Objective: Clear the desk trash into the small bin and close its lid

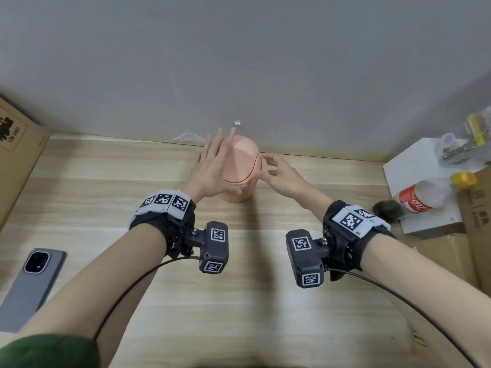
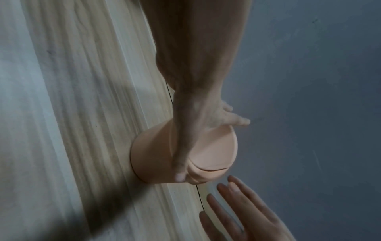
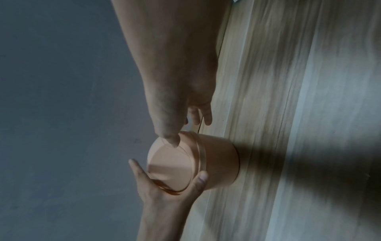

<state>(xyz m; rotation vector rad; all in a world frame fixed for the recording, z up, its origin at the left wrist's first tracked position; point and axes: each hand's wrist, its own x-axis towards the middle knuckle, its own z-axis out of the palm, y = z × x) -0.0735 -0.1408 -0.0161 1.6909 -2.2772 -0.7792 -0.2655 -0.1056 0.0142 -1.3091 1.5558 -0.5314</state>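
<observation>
Pale wood table (image 1: 239, 301) meets a grey wall, and from our head we see the pink bin (image 1: 240, 170) at the back edge, our left hand (image 1: 212, 171) flat-fingered against its left side, our right hand (image 1: 280, 172) loosely curled beside it. A phone (image 1: 30, 285) lies far left. Our left wrist view alone shows the left thumb (image 2: 180, 163) on the lid (image 2: 214, 146). Our right wrist view shows the right fingertip (image 3: 172, 140) touching the lid's edge, gripping nothing.

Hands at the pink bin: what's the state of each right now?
Left hand: open, fingers straight, cupping the pink bin near its top.
Right hand: open, fingers loosely curled, thumb touching the lid; holds nothing.
</observation>
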